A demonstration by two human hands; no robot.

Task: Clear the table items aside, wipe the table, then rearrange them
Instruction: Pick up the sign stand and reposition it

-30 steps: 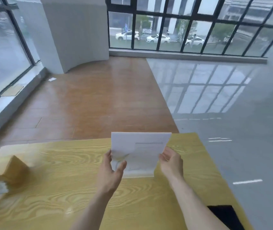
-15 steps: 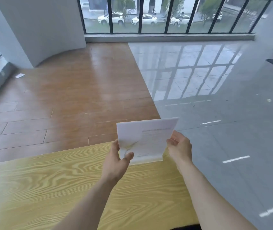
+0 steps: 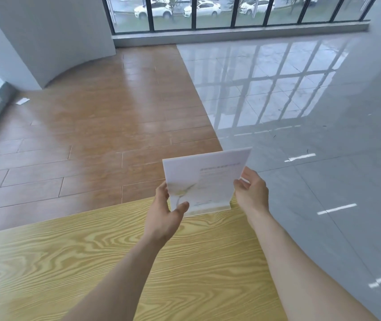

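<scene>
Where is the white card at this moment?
In the head view, the white card is right of centre, held upright between the left hand and right hand at the far edge of the wooden table.

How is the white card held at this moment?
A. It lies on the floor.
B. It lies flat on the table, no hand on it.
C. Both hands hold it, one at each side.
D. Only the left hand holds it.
C: the left hand and the right hand each grip one side of the white card, above the table's far edge.
</scene>
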